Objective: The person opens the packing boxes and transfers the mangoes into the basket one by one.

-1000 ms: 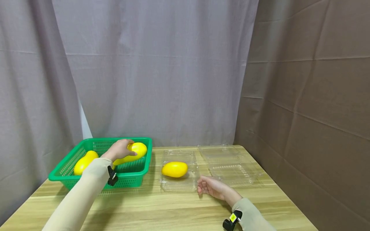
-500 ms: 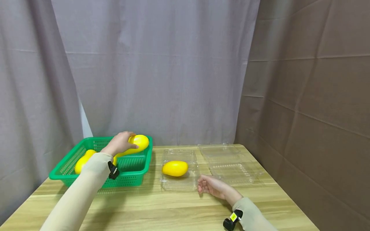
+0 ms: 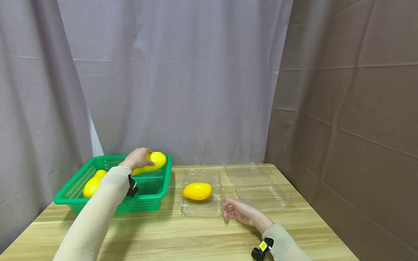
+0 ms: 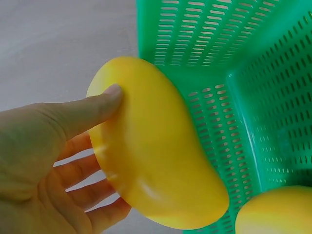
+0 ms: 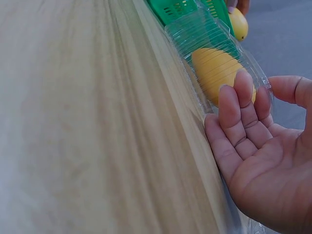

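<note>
My left hand point(image 3: 137, 158) grips a yellow mango point(image 3: 156, 161) above the right half of the green basket point(image 3: 169, 177). In the left wrist view, the thumb presses on the near face of this mango point(image 4: 156, 146) and the fingers go behind it. Another yellow mango point(image 3: 93, 185) lies at the basket's left side, partly covered by the sleeve. One more mango point(image 3: 197, 191) lies in a clear plastic clamshell box point(image 3: 209, 209) with its lid laid back. My right hand point(image 3: 240, 211) rests at that box's right edge, fingers loosely curled and holding nothing.
A second clear clamshell box point(image 3: 261, 195) stands opened out at the right of the wooden table point(image 3: 183, 239). A grey curtain point(image 3: 183, 90) hangs behind the table, and a brown cloth wall point(image 3: 352, 127) runs along the right side.
The left hand has raised the mango from inside the basket to above its rim. My right hand and the mango in the clear box have stayed in place.
</note>
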A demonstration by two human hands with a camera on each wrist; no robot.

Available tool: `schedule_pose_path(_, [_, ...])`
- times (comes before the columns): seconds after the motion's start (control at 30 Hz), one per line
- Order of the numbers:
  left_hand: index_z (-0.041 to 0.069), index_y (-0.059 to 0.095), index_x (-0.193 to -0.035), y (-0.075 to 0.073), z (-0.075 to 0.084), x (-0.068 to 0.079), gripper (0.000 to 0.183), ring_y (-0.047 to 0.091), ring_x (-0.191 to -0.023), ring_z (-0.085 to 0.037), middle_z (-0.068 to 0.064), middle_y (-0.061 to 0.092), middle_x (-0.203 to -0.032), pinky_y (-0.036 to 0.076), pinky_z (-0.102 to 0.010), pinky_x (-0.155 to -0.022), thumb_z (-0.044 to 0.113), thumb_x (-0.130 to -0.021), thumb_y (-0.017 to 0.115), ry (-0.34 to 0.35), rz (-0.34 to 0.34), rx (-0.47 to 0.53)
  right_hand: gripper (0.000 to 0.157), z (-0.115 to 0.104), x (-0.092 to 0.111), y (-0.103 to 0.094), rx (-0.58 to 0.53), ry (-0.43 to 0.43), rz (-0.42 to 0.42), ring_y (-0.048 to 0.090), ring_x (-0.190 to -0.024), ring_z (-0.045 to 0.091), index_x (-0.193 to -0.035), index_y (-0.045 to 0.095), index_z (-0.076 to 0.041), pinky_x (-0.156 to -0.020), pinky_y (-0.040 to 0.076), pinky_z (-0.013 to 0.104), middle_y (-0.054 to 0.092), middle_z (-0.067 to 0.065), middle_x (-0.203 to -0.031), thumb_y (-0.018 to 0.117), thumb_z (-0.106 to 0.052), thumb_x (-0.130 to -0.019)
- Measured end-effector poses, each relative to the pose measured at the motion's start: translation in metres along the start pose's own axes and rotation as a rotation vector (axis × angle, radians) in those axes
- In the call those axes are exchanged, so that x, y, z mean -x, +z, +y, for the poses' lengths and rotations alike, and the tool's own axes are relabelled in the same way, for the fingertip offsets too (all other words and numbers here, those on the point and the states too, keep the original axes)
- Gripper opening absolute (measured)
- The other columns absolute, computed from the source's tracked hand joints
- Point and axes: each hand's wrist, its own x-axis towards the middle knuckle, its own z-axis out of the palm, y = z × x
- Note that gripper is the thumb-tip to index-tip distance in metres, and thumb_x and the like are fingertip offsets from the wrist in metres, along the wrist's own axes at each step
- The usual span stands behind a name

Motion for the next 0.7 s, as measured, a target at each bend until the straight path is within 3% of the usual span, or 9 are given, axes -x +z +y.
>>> schedule_pose_path(0.47, [-0.008, 0.050, -0.126, 0.009, -0.002, -0.007, 0.056, 0.051, -0.104, -0.037, -0.026, 0.052, -0.123, 0.042, -0.049, -0.088, 0.018, -0.082, 0.071, -0.035, -0.038, -0.017, 0.020, 0.001, 0.000, -0.001, 0.006, -0.002, -0.006, 0.056, -0.071, 0.015, -0.088, 0.053, -0.006, -0.078, 0.048, 0.029, 0.060, 0.004, -0.076, 0.038, -0.017, -0.095])
schedule_pose_path(0.7, [-0.007, 0.055, -0.120, 0.008, -0.010, -0.004, 0.038, 0.051, -0.109, -0.040, -0.025, 0.056, -0.118, 0.041, -0.050, -0.091, 0.007, -0.086, 0.064, -0.008, -0.109, 0.001, 0.019, 0.001, -0.003, -0.001, 0.004, 0.005, 0.001, 0.056, -0.070, 0.015, -0.085, 0.053, -0.007, -0.077, 0.048, 0.029, 0.060, 0.003, -0.075, 0.041, -0.019, -0.093])
